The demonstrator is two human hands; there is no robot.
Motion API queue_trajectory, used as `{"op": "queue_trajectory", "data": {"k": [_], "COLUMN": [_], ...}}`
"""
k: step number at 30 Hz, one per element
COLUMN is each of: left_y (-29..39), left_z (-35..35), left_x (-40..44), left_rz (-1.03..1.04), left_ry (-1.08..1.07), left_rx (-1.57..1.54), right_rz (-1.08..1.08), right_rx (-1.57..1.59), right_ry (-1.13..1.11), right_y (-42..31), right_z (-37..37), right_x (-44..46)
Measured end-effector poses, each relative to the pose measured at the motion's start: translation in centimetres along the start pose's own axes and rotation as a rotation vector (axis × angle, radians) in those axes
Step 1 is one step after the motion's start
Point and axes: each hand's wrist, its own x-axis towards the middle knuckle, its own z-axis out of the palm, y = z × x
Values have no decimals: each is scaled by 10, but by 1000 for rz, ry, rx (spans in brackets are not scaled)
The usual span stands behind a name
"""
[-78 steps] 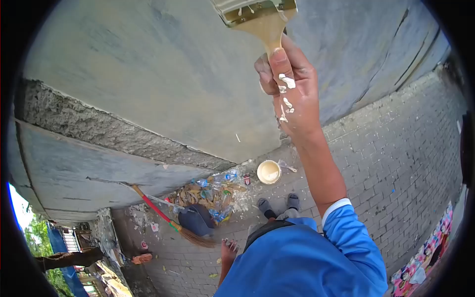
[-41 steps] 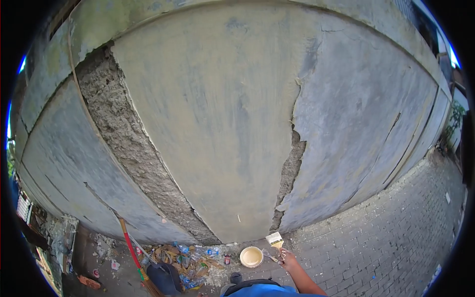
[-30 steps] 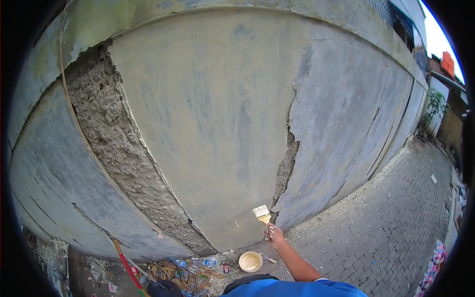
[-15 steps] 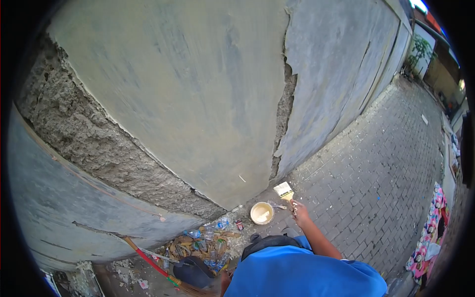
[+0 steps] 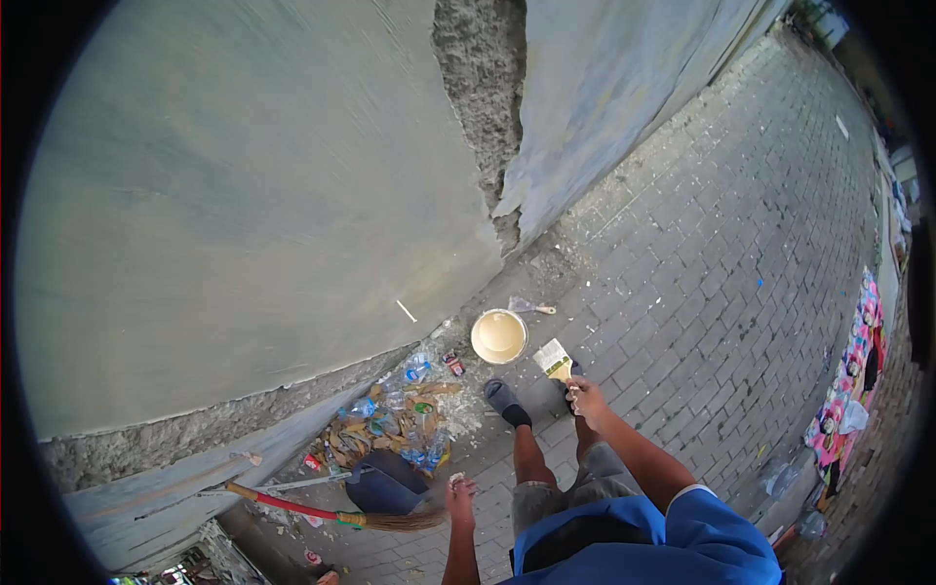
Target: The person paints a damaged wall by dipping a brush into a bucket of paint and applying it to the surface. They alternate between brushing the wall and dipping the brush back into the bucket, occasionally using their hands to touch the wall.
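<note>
My right hand [image 5: 585,402] is closed round the handle of a wide flat paintbrush [image 5: 555,361], its bristles coated in cream paint and pointing away from me. Just beyond the brush, to its left, a bucket [image 5: 477,336] of cream paint [image 5: 500,333] stands on the paving. A putty knife [image 5: 531,306] lies beside the bucket. My left hand [image 5: 461,499] hangs low with its fingers loosely apart, near a broom [image 5: 390,520]; whitish smears show at its fingertips.
A wall [image 5: 244,224] with a broken plaster gap [image 5: 483,88] rises ahead. Leaves and plastic bottles [image 5: 390,414] are piled at its foot, beside a dark dustpan [image 5: 380,485]. Patterned pink cloth [image 5: 846,380] lies at the right. My sandalled foot [image 5: 507,402] is near the bucket.
My view has tilted down, bringing my legs into sight. The paintbrush is now nearer my body, pointing up-left. My left hand has come into fuller view beside the broom.
</note>
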Motion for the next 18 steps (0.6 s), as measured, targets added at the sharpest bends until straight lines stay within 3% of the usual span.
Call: {"op": "queue_trajectory", "data": {"k": [5,7,9,12,16,18], "left_y": [-70,-101,-116,-115,-118,-118], "left_z": [93,125,150,170,164,160], "left_x": [17,29,37,37,51,59], "left_rz": [157,317,391,214,279,319], "left_ry": [-67,-156,-283,-443,-400,-397], "left_rx": [369,484,556,842,846,856], "right_rz": [-27,-91,-217,-463,-450,-514], "right_rx": [-109,-106,-87,88,181,276], "right_ry": [-9,-50,-90,-183,-214,-230], "right_y": [71,63,35,5,-76,-84], "right_z": [32,55,83,126,162,167], "right_x": [162,199,213,235,193,174]}}
